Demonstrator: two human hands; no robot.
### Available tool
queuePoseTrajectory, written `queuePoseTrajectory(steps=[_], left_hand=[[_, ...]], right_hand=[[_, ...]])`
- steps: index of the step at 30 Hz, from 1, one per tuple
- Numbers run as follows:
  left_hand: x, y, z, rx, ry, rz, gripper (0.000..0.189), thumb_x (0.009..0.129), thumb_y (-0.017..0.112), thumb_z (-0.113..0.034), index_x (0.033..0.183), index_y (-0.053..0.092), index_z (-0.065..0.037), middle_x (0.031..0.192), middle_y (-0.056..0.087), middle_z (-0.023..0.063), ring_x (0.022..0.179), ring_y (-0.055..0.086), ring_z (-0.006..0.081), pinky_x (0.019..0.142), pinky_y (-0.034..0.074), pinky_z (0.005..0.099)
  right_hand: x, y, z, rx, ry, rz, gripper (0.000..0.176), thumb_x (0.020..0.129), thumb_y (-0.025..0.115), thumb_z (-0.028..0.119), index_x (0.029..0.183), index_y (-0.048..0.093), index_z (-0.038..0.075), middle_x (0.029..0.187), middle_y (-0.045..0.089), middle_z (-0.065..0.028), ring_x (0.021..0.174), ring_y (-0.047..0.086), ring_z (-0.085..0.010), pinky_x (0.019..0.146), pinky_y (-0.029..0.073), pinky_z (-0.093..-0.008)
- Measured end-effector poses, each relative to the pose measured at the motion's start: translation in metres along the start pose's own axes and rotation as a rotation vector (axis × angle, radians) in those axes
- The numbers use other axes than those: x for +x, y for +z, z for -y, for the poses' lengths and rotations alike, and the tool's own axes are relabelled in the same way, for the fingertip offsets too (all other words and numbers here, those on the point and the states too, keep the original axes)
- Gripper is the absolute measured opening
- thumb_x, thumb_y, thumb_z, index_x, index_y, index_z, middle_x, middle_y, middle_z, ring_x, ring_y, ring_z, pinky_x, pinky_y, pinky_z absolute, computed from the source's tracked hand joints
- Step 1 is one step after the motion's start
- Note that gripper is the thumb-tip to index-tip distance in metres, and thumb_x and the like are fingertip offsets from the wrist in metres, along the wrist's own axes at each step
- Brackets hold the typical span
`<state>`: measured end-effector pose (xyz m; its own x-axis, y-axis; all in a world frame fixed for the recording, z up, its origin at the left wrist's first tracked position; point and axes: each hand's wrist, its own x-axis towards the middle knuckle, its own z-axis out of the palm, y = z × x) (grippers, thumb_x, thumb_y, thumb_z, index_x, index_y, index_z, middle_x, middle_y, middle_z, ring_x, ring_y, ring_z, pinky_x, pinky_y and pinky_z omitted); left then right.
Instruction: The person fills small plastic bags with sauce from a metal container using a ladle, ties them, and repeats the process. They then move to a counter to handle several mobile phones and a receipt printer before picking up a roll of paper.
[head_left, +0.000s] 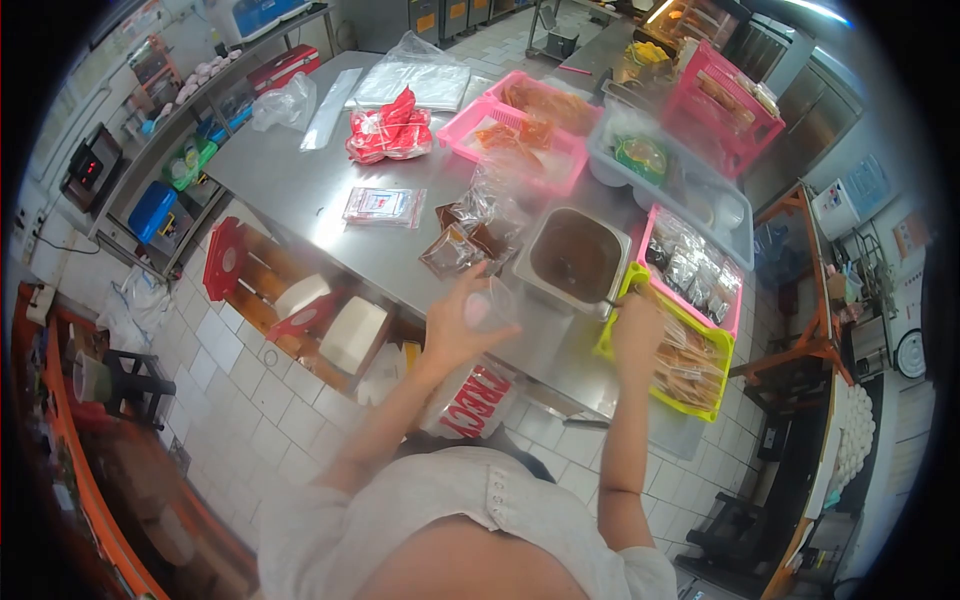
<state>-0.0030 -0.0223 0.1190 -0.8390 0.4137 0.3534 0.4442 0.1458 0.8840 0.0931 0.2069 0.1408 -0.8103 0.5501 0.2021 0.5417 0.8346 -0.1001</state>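
Observation:
My left hand (pixel 458 325) is closed around a small clear plastic cup (pixel 490 305), held just left of the steel pan. Brown liquid partly fills this steel pan (pixel 622 247). At its right corner my right hand (pixel 638 318) is closed on a thin utensil handle (pixel 611 302) that reaches the pan's rim; the utensil's other end is hidden. Below that hand stands a yellow-green basket (pixel 712 412) of long, light brown packed pieces. Beyond the cup lie clear sachets of dark brown sauce (pixel 462 247).
A pink tray (pixel 570 180) with orange-brown bags, a clear tub (pixel 740 245) and a pink basket (pixel 735 325) of dark packets crowd the steel table (pixel 305 205). Red bundled bags (pixel 390 130), a flat packet (pixel 386 206) and plastic sheets (pixel 420 85) lie left.

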Motion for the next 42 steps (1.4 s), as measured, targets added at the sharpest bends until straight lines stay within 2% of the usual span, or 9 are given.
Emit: queuePoseTrajectory(steps=[5, 7, 11, 17, 23, 27, 29, 35, 42], left_hand=[[0.002, -0.005, 0.015, 0.02, 0.038, -0.045, 0.062, 0.056, 0.082, -0.023, 0.109, 0.057, -0.003, 0.104, 0.062, 0.0112, 0.097, 0.06, 0.0222, 0.085, 0.045, 0.0322], [0.001, -0.004, 0.017, 0.033, 0.063, -0.04, 0.061, 0.055, 0.082, -0.02, 0.108, 0.057, -0.001, 0.103, 0.063, 0.0119, 0.096, 0.06, 0.0205, 0.086, 0.045, 0.0307], [0.005, -0.005, 0.016, 0.047, 0.096, -0.03, 0.063, 0.055, 0.082, -0.018, 0.11, 0.056, 0.0, 0.102, 0.063, 0.0124, 0.096, 0.06, 0.0193, 0.087, 0.044, 0.0307], [0.003, -0.006, 0.02, -0.02, 0.042, -0.026, 0.066, 0.055, 0.083, -0.018, 0.113, 0.055, 0.0, 0.1, 0.063, 0.0114, 0.095, 0.06, 0.019, 0.086, 0.045, 0.031], [0.004, -0.006, 0.023, -0.004, 0.057, 0.007, 0.061, 0.055, 0.083, -0.017, 0.108, 0.058, -0.001, 0.1, 0.064, 0.0106, 0.095, 0.06, 0.0183, 0.086, 0.045, 0.0304], [0.011, -0.005, 0.027, -0.006, 0.072, 0.031, 0.058, 0.056, 0.082, -0.016, 0.106, 0.059, 0.0, 0.102, 0.063, 0.011, 0.095, 0.06, 0.0178, 0.086, 0.044, 0.0297], [0.016, -0.003, 0.03, -0.031, 0.068, 0.046, 0.058, 0.056, 0.083, -0.017, 0.106, 0.059, 0.001, 0.102, 0.063, 0.0112, 0.095, 0.059, 0.0171, 0.086, 0.044, 0.0296], [0.028, 0.008, 0.029, -0.145, 0.023, 0.065, 0.061, 0.056, 0.084, -0.019, 0.106, 0.058, 0.003, 0.098, 0.064, 0.0107, 0.093, 0.058, 0.0144, 0.086, 0.044, 0.0291], [0.055, 0.024, 0.012, -0.151, -0.007, 0.159, 0.06, 0.055, 0.084, -0.025, 0.104, 0.061, 0.001, 0.093, 0.065, 0.008, 0.088, 0.059, 0.0124, 0.082, 0.045, 0.0271]], right_hand=[[0.035, 0.008, -0.009, -0.058, -0.025, -0.295, 0.007, 0.068, 0.054, -0.002, 0.072, 0.06, -0.001, 0.076, 0.059, -0.0167, 0.078, 0.056, -0.0313, 0.067, 0.046, -0.0397], [0.043, 0.022, -0.009, 0.122, -0.212, -0.46, 0.016, 0.065, 0.054, -0.005, 0.079, 0.062, -0.002, 0.076, 0.059, -0.016, 0.077, 0.056, -0.0323, 0.068, 0.045, -0.0388], [0.032, 0.031, -0.004, 0.141, -0.322, -0.39, 0.026, 0.063, 0.053, -0.006, 0.086, 0.064, -0.001, 0.078, 0.059, -0.016, 0.077, 0.055, -0.0318, 0.068, 0.044, -0.0391], [-0.002, 0.022, -0.012, 0.377, -0.186, -0.199, 0.026, 0.068, 0.05, -0.008, 0.086, 0.067, 0.002, 0.073, 0.061, -0.0157, 0.069, 0.058, -0.0283, 0.066, 0.045, -0.037], [-0.015, 0.034, -0.033, 0.857, 0.232, 0.086, 0.022, 0.076, 0.049, -0.004, 0.09, 0.066, -0.001, 0.064, 0.062, -0.0098, 0.06, 0.056, -0.0145, 0.059, 0.043, -0.0266], [-0.031, 0.029, -0.026, 0.894, 0.256, 0.056, 0.02, 0.078, 0.051, -0.002, 0.091, 0.065, -0.004, 0.065, 0.061, -0.0065, 0.058, 0.051, -0.0089, 0.055, 0.04, -0.0232], [-0.037, 0.02, -0.015, 1.026, 0.439, 0.145, 0.019, 0.079, 0.051, -0.001, 0.092, 0.065, -0.005, 0.066, 0.06, -0.0052, 0.056, 0.046, -0.0071, 0.051, 0.035, -0.0204], [-0.048, 0.04, -0.017, 1.329, 0.577, 0.142, 0.02, 0.081, 0.051, -0.001, 0.096, 0.063, -0.005, 0.068, 0.058, -0.0029, 0.054, 0.041, -0.0052, 0.049, 0.032, -0.0183], [-0.031, -0.001, -0.021, 1.32, 0.47, 0.042, 0.021, 0.082, 0.049, -0.003, 0.098, 0.062, -0.007, 0.07, 0.057, -0.002, 0.054, 0.04, -0.0027, 0.049, 0.03, -0.0156]])
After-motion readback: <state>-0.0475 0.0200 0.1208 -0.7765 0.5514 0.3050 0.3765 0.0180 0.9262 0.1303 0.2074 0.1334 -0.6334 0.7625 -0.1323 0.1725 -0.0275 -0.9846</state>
